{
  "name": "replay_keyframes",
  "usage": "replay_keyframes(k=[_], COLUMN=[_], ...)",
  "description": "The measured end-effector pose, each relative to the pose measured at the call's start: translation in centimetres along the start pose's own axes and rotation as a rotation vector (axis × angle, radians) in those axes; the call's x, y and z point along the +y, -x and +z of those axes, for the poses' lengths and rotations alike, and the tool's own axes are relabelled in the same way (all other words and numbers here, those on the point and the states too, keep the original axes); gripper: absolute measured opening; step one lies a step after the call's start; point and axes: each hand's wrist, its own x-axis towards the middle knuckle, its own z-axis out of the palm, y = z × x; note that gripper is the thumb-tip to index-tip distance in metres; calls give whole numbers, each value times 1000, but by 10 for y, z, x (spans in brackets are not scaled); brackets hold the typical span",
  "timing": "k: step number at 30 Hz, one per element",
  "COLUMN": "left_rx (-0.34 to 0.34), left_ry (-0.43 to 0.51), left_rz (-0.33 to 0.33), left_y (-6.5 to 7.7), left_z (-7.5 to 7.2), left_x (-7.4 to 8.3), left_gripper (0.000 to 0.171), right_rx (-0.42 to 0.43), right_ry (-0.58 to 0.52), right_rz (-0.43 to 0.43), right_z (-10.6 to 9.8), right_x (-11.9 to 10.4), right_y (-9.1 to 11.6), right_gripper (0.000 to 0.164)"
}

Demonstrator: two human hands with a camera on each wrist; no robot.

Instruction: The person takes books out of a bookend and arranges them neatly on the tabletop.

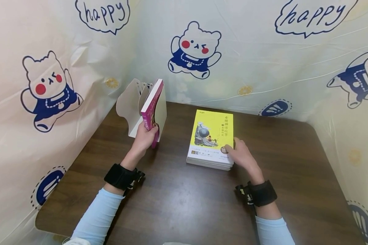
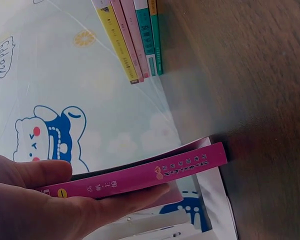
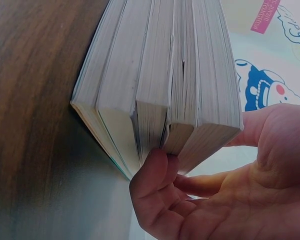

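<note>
My left hand (image 1: 144, 136) grips a magenta book (image 1: 153, 108) by its spine, thumb on one cover and fingers on the other. That book stands upright, leaning a little, at the right-hand section of a white book rack (image 1: 127, 102); whether it touches the rack's base I cannot tell. My right hand (image 1: 243, 156) is at the near right corner of a stack of several books, its thumb on the cover of the top yellow book (image 1: 213, 127). In the right wrist view, curled fingers (image 3: 157, 200) touch the page edges (image 3: 155, 90) of the stack below that book.
A brown wooden table (image 1: 184, 200) carries the rack and the stack. Cloth with printed bears (image 1: 196, 51) hangs at the back and both sides, close behind the rack. In the left wrist view, coloured spines (image 2: 122, 47) of the stack face away from me.
</note>
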Motion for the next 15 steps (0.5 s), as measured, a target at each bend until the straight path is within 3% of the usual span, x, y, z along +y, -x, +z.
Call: replay_keyframes(k=[15], left_rx=[24], left_ry=[83], left_rz=[-26], left_y=[13], left_z=[-3], left_x=[4], left_gripper=[59], right_rx=[1], right_ry=[-3], right_rz=[-11], right_z=[0], right_x=[-1], right_y=[2], right_gripper=[57])
